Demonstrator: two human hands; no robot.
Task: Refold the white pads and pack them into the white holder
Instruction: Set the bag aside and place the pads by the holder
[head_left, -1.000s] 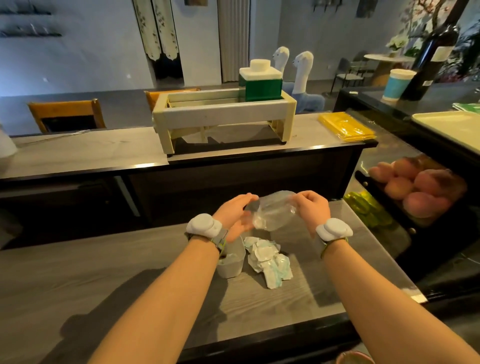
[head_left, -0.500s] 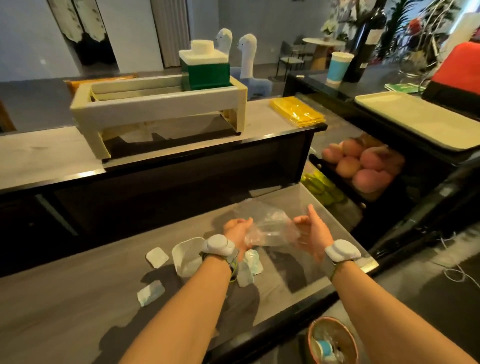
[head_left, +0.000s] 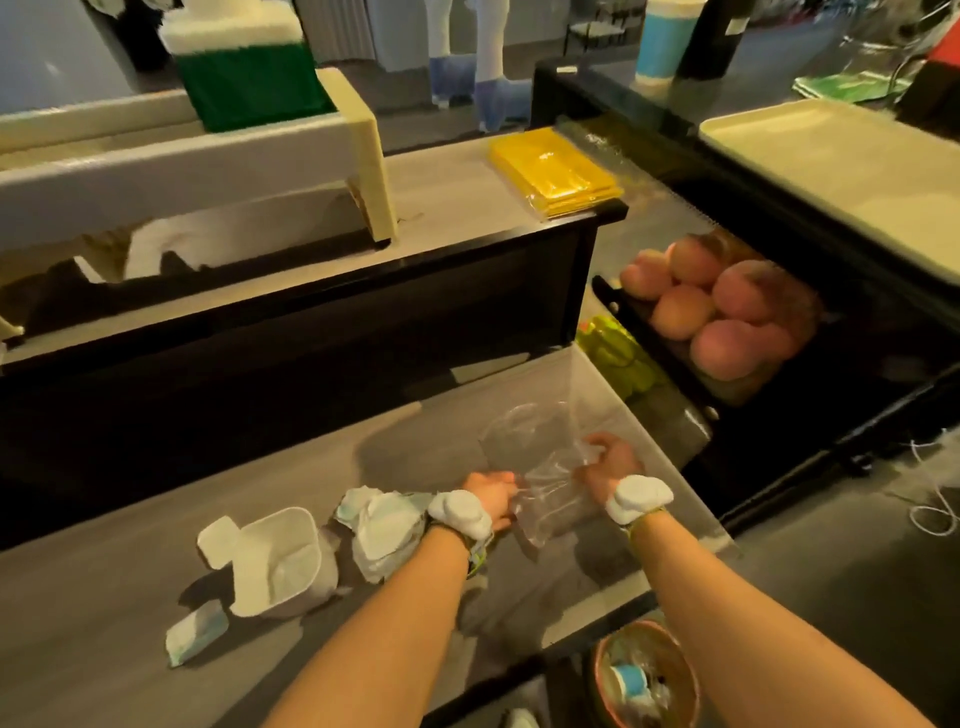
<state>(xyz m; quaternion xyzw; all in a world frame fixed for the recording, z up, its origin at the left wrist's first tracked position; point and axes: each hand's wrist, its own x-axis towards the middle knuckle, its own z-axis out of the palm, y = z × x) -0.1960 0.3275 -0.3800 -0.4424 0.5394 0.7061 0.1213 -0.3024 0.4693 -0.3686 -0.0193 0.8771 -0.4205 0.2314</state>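
1. Both sets of fingers are curled, gripping a clear plastic bag (head_left: 540, 470): left hand (head_left: 492, 498) and right hand (head_left: 609, 462) at opposite sides.
2. The white pads (head_left: 382, 525) look soft, light and limp; I'd pinch them at the corners.
3. They lie crumpled just beside the white holder (head_left: 278, 564), one folded pad (head_left: 196, 630) in front.
4. Both forearms reach forward, low over the counter (head_left: 78, 623).

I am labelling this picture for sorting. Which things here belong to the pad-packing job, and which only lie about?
Belong to the job:
- open white plastic holder
- loose pile of crumpled white pads
- single folded white pad
- clear plastic bag, held by left hand and right hand

Only lying about:
- flat yellow packets
- pink peaches
- round brown bin
- cream tray
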